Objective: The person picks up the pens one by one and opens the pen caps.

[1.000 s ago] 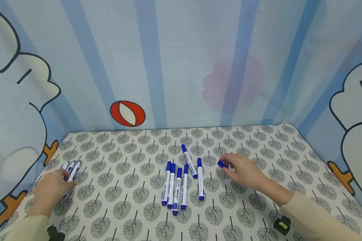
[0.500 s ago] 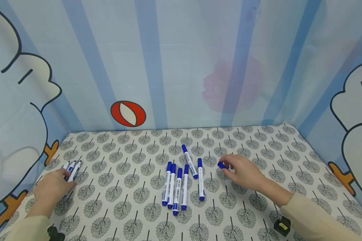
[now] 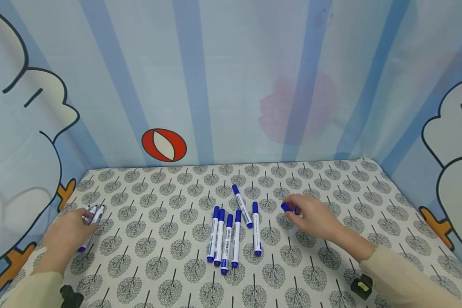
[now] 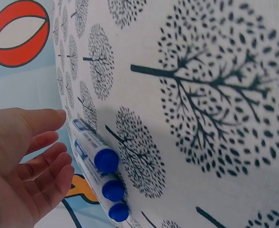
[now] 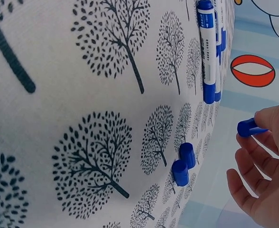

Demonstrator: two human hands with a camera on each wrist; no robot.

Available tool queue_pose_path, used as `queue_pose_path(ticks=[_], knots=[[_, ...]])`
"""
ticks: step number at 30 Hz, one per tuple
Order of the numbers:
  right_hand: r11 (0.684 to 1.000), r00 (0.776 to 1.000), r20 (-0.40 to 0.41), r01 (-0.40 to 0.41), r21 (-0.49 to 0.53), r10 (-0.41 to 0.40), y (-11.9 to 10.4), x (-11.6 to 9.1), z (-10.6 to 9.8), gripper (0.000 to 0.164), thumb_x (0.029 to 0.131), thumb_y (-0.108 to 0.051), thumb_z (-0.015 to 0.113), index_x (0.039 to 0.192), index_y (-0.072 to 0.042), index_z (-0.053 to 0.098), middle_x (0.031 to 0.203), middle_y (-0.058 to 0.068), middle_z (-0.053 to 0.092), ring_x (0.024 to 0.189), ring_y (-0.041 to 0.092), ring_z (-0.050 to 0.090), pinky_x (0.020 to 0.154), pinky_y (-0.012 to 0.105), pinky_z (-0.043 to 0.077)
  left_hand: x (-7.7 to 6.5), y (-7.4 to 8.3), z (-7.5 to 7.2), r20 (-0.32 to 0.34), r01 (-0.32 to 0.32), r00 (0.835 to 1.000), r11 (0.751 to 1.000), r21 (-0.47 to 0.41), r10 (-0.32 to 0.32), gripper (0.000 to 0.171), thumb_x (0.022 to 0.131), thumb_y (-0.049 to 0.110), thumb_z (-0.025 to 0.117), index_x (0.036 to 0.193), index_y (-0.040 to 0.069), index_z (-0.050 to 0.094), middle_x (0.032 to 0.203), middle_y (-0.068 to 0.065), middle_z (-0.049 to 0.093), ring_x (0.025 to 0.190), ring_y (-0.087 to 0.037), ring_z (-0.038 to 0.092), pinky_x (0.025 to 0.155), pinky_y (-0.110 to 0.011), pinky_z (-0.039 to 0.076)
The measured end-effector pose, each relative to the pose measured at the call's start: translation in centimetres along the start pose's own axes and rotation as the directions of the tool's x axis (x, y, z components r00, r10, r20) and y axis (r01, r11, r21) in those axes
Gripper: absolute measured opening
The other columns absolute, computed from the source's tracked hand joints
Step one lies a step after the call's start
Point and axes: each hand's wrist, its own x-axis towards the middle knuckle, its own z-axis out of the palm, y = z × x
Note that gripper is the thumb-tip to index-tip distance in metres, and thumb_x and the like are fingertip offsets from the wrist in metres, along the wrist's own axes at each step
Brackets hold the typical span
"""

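At the left of the table, my left hand point(image 3: 66, 231) is just over three uncapped white markers point(image 3: 97, 216) lying side by side. The left wrist view shows its fingers loosely bent and nothing between them, with the markers' blue ends point(image 4: 106, 160) beside the fingertips. My right hand point(image 3: 312, 216) pinches a blue marker cap point(image 5: 247, 127) between thumb and index finger, above the table. Two more blue caps point(image 5: 180, 172) stand on the cloth close together, below that hand in the right wrist view; in the head view the hand mostly hides them.
Several capped blue markers point(image 3: 226, 244) lie roughly parallel at mid-table. One tilted marker point(image 3: 242, 206) lies behind them, and another marker point(image 3: 256, 229) lies to their right. The tree-patterned tablecloth point(image 3: 169, 261) meets printed curtains point(image 3: 231, 85) at the back and sides.
My left hand has let go of the uncapped markers and risen slightly off them, exposing more of them. My right hand, with the cap, has shifted a little to the right.
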Motion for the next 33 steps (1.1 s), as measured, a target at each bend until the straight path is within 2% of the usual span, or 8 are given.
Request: queue_pose_path(ticks=[9, 15, 22, 28, 33], knots=[[0.999, 0.999, 0.005, -0.036, 0.002, 0.036, 0.6, 0.2, -0.3, 0.025, 0.080, -0.014, 0.068, 0.103, -0.007, 0.062, 0.079, -0.005, 0.061, 0.068, 0.005, 0.053, 0.058, 0.018, 0.045, -0.5, 1.9, 0.1, -0.038, -0.104, 0.994, 0.995, -0.010, 0.103, 0.041, 0.082, 0.025, 0.065, 0.112, -0.002, 0.055, 0.100, -0.023, 0.059, 0.065, -0.022, 0.056, 0.044, -0.031, 0.042], [0.998, 0.998, 0.006, -0.059, 0.011, 0.059, 1.3, 0.2, -0.3, 0.023, 0.080, -0.013, 0.068, 0.101, -0.006, 0.063, 0.080, -0.002, 0.061, 0.067, 0.005, 0.053, 0.055, 0.017, 0.044, -0.5, 3.0, 0.5, -0.074, -0.197, 0.978, 0.980, -0.011, 0.195, 0.039, 0.081, 0.024, 0.065, 0.110, -0.002, 0.058, 0.102, -0.024, 0.061, 0.070, -0.027, 0.060, 0.046, -0.033, 0.044], [0.994, 0.994, 0.016, -0.112, 0.019, 0.112, 2.0, 0.1, -0.4, 0.026, 0.082, -0.014, 0.066, 0.106, -0.005, 0.060, 0.079, -0.001, 0.061, 0.063, 0.006, 0.051, 0.051, 0.018, 0.043, -0.5, 4.5, 0.8, -0.084, -0.241, 0.967, 0.970, -0.004, 0.240, 0.041, 0.082, 0.027, 0.065, 0.112, 0.001, 0.057, 0.105, -0.023, 0.061, 0.072, -0.029, 0.060, 0.046, -0.033, 0.043], [0.986, 0.986, 0.022, -0.166, -0.007, 0.167, 2.5, 0.1, -0.6, 0.027, 0.084, -0.016, 0.064, 0.107, -0.004, 0.058, 0.079, -0.001, 0.063, 0.063, 0.007, 0.053, 0.053, 0.022, 0.044, -0.6, 5.9, 1.1, -0.136, -0.322, 0.939, 0.947, -0.015, 0.317, 0.038, 0.081, 0.025, 0.067, 0.109, 0.001, 0.060, 0.101, -0.021, 0.063, 0.070, -0.027, 0.060, 0.050, -0.035, 0.046], [0.978, 0.978, 0.024, -0.207, -0.011, 0.207, 3.1, 0.1, -0.6, 0.026, 0.084, -0.017, 0.063, 0.106, -0.004, 0.058, 0.080, 0.001, 0.064, 0.058, 0.006, 0.051, 0.051, 0.023, 0.043, -0.9, 7.3, 1.4, -0.135, -0.352, 0.929, 0.936, -0.031, 0.345, 0.035, 0.080, 0.024, 0.068, 0.107, 0.003, 0.061, 0.100, -0.019, 0.064, 0.068, -0.024, 0.060, 0.049, -0.032, 0.045]])
